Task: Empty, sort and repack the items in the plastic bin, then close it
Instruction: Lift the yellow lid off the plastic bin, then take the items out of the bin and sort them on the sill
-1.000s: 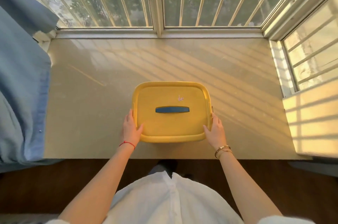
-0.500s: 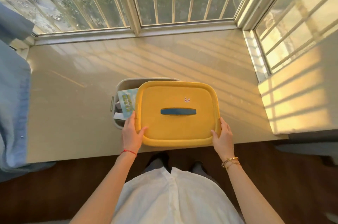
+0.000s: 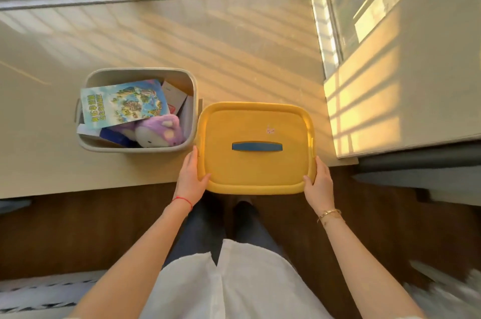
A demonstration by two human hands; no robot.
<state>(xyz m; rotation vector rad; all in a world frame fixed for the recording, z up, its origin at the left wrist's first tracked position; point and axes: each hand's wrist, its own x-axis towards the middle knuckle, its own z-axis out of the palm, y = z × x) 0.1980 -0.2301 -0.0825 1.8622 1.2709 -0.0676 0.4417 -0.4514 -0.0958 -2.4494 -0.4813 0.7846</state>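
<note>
A grey plastic bin (image 3: pixel 89 145) stands open on the pale window ledge, left of centre. Inside lie a colourful map booklet (image 3: pixel 122 102), a purple and white plush toy (image 3: pixel 160 131), white boxes (image 3: pixel 174 96) and a dark blue item (image 3: pixel 114 136). The yellow lid (image 3: pixel 256 162) with a blue handle (image 3: pixel 257 146) is off the bin, just to its right, near the ledge's front edge. My left hand (image 3: pixel 192 178) grips the lid's left front corner. My right hand (image 3: pixel 318 184) grips its right front corner.
The window ledge (image 3: pixel 208 40) runs back to barred windows at the rear and right. A wall block (image 3: pixel 406 100) stands at the right end. Dark wooden floor lies below the ledge's front edge, where my legs stand.
The yellow lid came off the bin and travelled right, held by both hands. The bin's contents are now uncovered. The camera view shifted right and down.
</note>
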